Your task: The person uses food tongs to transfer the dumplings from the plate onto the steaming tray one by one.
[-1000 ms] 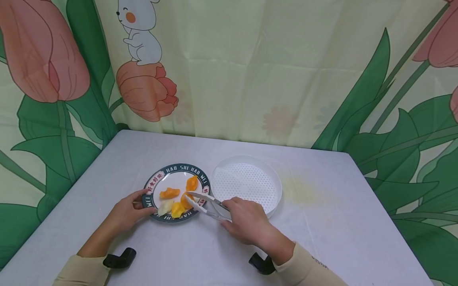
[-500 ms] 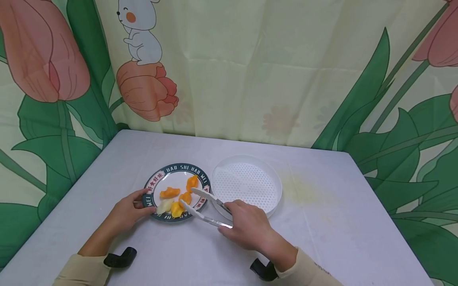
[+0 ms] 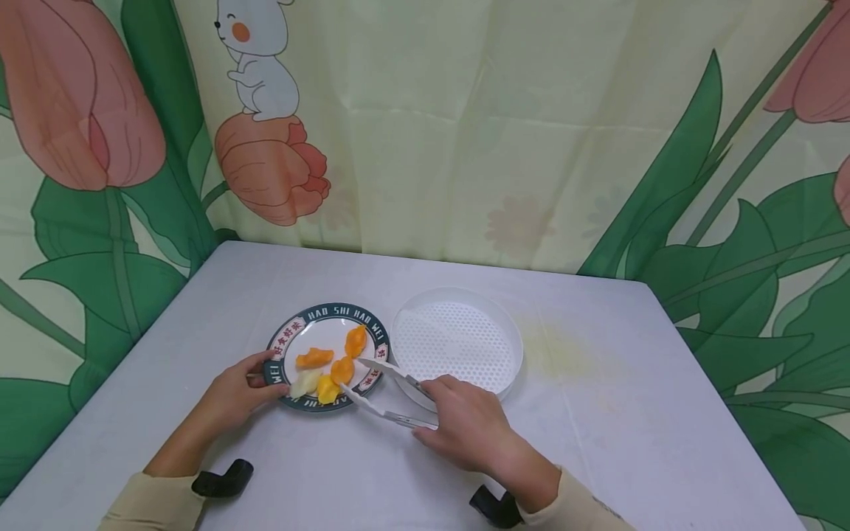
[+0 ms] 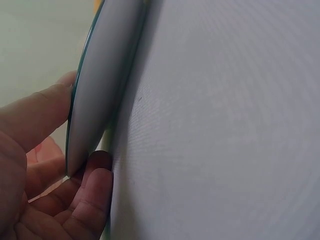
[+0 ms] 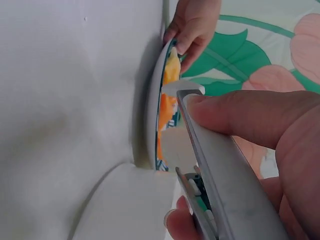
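My left hand (image 3: 239,394) grips the left rim of a round plate (image 3: 339,311) with a dark green lettered border, thumb on top and fingers underneath. On the plate lie lumpy food-like pieces: an orange piece (image 3: 342,370) near the centre right, another orange piece (image 3: 356,341) above it, a third orange piece (image 3: 315,358) to the left, a yellow piece (image 3: 328,389) and a pale piece (image 3: 306,383). My right hand (image 3: 468,420) holds metal tongs (image 3: 405,420) with white tips. The tips stand spread apart beside the centre-right orange piece.
A round white tray with a perforated base (image 3: 458,343) stands right beside the plate, partly behind the tongs and right hand. A yellowish stain (image 3: 554,352) marks the white tablecloth (image 3: 611,413). A tulip-printed curtain (image 3: 425,133) hangs behind the table.
The tongs' tips have spread apart from around the centre-right orange piece and shifted slightly right. That piece now lies on the plate between or beside them. The left hand has stayed put.
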The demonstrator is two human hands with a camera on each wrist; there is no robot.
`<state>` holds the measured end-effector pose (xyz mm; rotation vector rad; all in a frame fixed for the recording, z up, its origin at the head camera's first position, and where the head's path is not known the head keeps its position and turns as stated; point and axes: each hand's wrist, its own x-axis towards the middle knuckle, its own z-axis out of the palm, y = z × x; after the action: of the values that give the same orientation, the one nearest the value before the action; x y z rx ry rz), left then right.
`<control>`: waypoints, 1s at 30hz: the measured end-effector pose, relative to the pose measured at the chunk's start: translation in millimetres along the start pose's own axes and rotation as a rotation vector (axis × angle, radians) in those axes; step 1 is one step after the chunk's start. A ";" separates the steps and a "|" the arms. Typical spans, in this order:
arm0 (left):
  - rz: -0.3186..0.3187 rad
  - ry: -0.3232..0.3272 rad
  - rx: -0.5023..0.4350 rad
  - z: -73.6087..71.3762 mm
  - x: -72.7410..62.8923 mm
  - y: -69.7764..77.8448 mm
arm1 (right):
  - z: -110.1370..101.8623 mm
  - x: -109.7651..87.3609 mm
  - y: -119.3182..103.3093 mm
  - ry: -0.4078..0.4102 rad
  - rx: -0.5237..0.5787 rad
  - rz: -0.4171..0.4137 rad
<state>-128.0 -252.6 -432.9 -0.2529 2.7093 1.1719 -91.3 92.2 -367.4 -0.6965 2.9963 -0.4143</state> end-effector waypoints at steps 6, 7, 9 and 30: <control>0.000 -0.001 0.004 0.5 0.1 -1.3 | 4.7 7.5 -8.5 -0.063 0.057 0.053; 0.000 0.000 0.003 0.5 -0.1 -1.2 | 5.5 8.3 -9.5 -0.067 0.059 0.058; 0.004 0.002 0.001 0.4 -0.6 -0.9 | 6.8 9.6 -11.4 -0.070 0.064 0.064; 0.022 0.013 0.007 0.0 -3.3 0.9 | 13.9 19.1 -21.3 -0.044 0.047 0.051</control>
<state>-125.0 -251.7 -431.6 -0.2308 2.7342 1.1703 -98.0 62.0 -374.8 -0.6159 2.9461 -0.4589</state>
